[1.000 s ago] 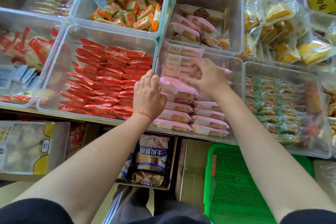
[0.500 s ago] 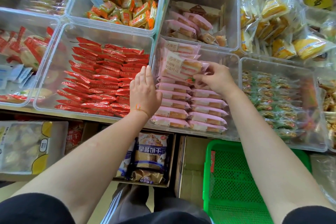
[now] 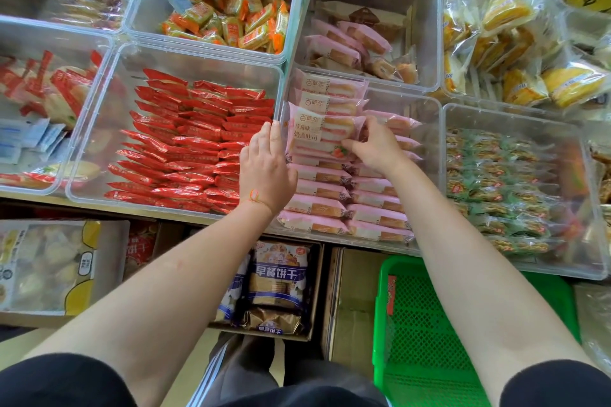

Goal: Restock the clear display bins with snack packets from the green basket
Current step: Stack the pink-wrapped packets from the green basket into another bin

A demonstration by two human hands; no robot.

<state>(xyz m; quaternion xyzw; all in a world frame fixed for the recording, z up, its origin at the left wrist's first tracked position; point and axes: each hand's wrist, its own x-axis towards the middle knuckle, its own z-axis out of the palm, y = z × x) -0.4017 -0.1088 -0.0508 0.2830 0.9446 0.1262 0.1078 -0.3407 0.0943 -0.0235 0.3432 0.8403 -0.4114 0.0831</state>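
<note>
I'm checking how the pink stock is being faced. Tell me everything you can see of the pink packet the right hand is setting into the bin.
The pink plastic snack packet is a flat, glossy pouch printed with dark characters and a small strawberry; a pale sandwich cake shows through it. It leans tilted, face up, against like packets at the back left of the clear plastic bin. The right hand grips its right edge; the left hand rests at the bin's left wall.

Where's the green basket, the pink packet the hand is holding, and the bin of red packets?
green basket (image 3: 426,334): head view, its mesh floor.
pink packet (image 3: 314,132): head view, its printed front.
bin of red packets (image 3: 198,59): head view, its clear back wall.
</note>
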